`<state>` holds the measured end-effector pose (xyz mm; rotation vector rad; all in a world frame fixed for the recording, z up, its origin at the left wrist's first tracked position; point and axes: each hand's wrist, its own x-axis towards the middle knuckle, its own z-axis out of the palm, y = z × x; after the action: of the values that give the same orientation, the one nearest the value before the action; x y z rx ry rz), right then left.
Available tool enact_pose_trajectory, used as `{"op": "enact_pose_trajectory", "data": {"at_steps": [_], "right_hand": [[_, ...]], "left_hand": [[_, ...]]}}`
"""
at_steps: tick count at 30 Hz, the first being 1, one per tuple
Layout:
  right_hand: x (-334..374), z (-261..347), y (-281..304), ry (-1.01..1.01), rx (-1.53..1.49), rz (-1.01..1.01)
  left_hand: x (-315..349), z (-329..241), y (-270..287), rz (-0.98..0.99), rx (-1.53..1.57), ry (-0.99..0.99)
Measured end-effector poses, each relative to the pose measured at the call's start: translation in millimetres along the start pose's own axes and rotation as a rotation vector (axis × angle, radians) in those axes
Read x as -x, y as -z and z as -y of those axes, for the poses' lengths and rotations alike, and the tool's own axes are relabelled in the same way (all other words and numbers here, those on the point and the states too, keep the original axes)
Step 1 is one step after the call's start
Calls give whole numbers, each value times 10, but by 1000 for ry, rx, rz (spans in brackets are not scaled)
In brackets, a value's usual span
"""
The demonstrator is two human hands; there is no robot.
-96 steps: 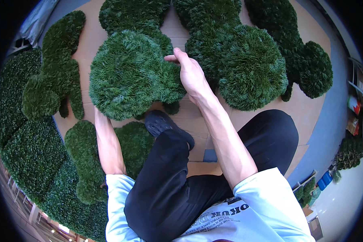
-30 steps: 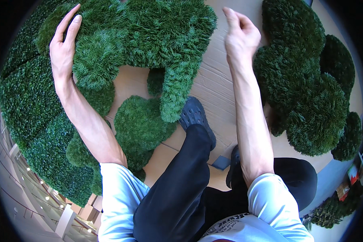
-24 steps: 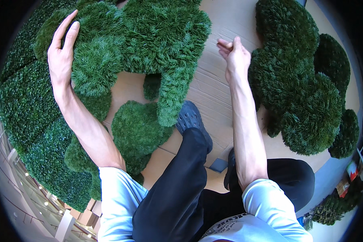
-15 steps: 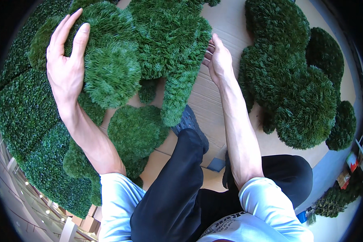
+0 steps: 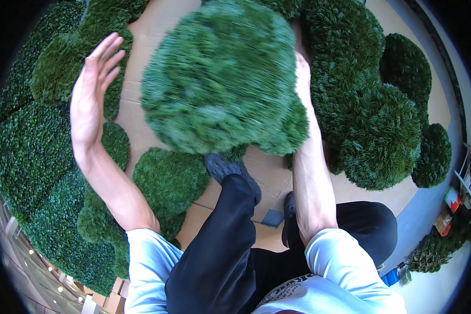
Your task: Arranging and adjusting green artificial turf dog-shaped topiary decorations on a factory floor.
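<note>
A large green artificial-grass figure (image 5: pixel 220 78) with rounded lobes fills the middle, smeared by motion. My right hand (image 5: pixel 302 78) is against its right edge; its fingers are mostly hidden behind the grass, so I cannot tell whether they grip. To the left of the figure, my left hand (image 5: pixel 91 94) is raised and apart from it, fingers stretched out, holding nothing. A smaller rounded grass piece (image 5: pixel 170 180) lies below the figure, near my left forearm.
Cardboard sheets (image 5: pixel 141 99) cover the floor. More grass figures (image 5: pixel 379 136) lie on the right. Leafy green panels (image 5: pixel 34 141) and a lighter grass piece (image 5: pixel 57 68) are on the left. My dark shoe (image 5: pixel 230 170) rests just below the figure.
The grass figure has turned, bringing a broad rounded side into view, and shifted right. My right hand has moved slightly up and right along its edge. My left hand is now clear of the grass.
</note>
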<state>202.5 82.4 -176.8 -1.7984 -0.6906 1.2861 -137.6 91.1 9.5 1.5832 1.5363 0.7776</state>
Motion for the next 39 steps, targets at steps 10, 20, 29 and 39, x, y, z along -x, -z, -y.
{"op": "enact_pose_trajectory", "data": {"at_steps": [10,20,29,39], "right_hand": [[-758,352,-110,-82,88,180],[-186,569,-393,113,116,257],[755,1467,-326,678,-17,474],[630,1587,39,600,-186,664]], "left_hand": [[-1316,1233,-1133,289,112,477],[-1001,971,-941,316,327,252],[12,311,-7,-241,220,9],[275,-502,-308,-387,-95,-188]]}}
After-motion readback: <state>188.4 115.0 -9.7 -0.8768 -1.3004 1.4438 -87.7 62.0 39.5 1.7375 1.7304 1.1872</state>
